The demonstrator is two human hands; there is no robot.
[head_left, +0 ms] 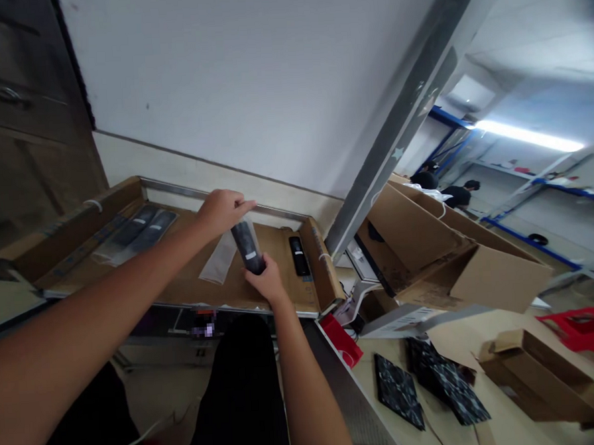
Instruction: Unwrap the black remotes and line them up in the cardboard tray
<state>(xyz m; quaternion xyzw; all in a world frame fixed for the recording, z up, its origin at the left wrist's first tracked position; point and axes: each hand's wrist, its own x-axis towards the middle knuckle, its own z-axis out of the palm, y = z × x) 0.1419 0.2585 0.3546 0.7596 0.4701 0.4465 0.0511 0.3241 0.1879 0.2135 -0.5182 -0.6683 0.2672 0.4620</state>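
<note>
Two bare forearms reach up from nearest the camera, with two dark-trousered legs below them. Both hands meet around one dark remote in a translucent sleeve, held tilted above the bench, which is lined with cardboard. Of the two, the right hand grips the lower end, just below a single white label, while the left hand has its fingers closed together on the sleeve's upper end. Four remotes show in all: besides the held one, a single bare black remote lies just right of the right hand, and two sleeved remotes lie side by side to the left of the left hand, past its wrist. One flat sleeve rests between that pair and the right hand, below the left hand. Two raised cardboard ends close off the bench, one on each side of the hands, each with one white tie. Well to the right of both hands stand one large open carton and one smaller open box; two black patterned packages lie nearer, below the large carton. Farther off, beyond it, two people are partly visible.
</note>
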